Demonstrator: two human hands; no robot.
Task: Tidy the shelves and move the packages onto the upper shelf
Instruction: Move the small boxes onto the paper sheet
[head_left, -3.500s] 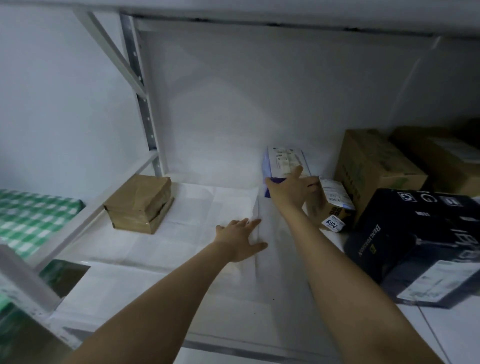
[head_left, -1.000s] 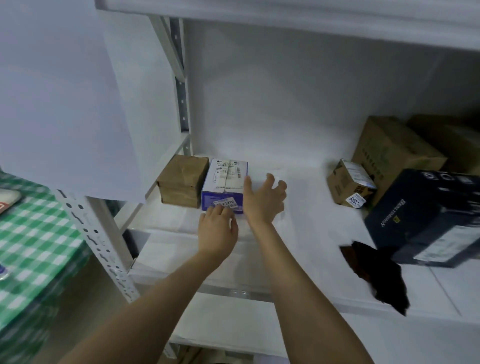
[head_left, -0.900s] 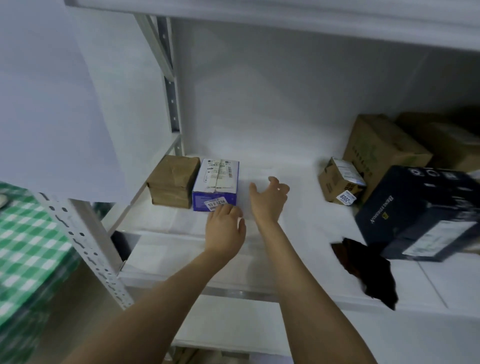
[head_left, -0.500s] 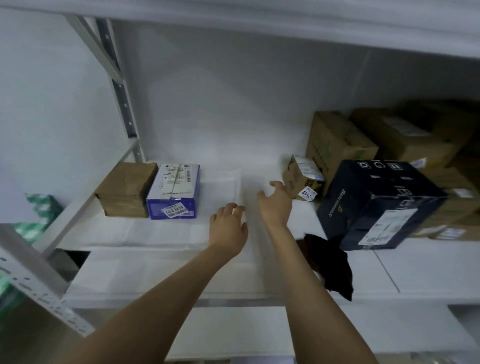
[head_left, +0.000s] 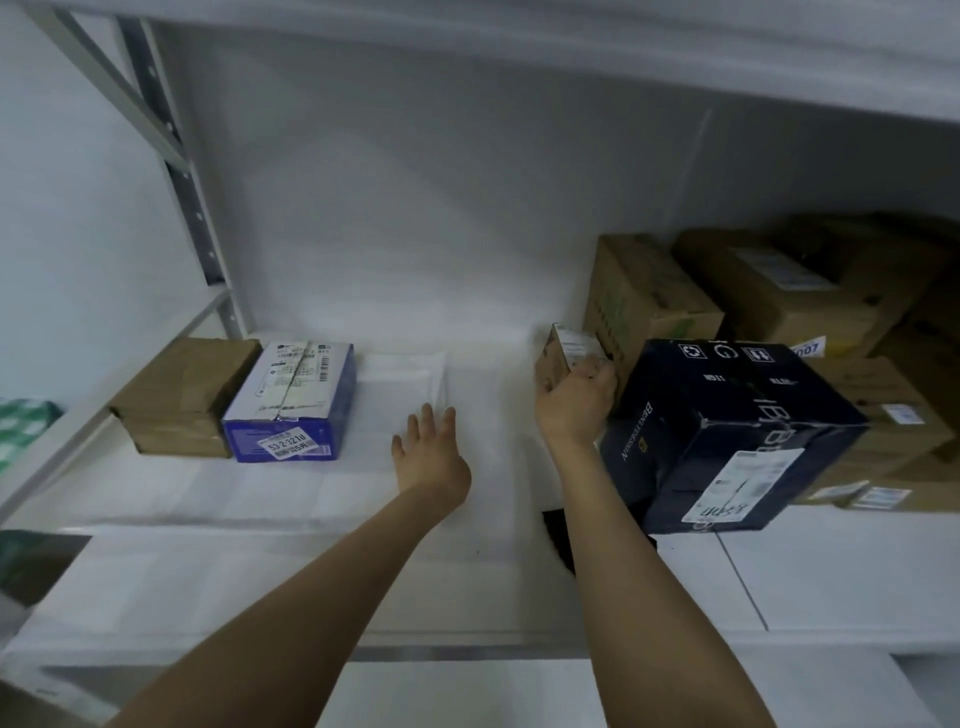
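Both of your arms are in view, and both are bare. Your left forearm (head_left: 311, 597) is uncovered from the near edge of the view up to the wrist. It is long and slender and narrows toward the hand. Your left hand (head_left: 431, 457) shows its back, with the thumb and fingers separately visible. Your right forearm (head_left: 623, 571) is likewise uncovered from the near edge to the wrist, and looks broader at its near end. Your right hand (head_left: 574, 405) shows its back and knuckles; its fingertips are hidden. The light is dim, so nails and finer surface detail cannot be told.
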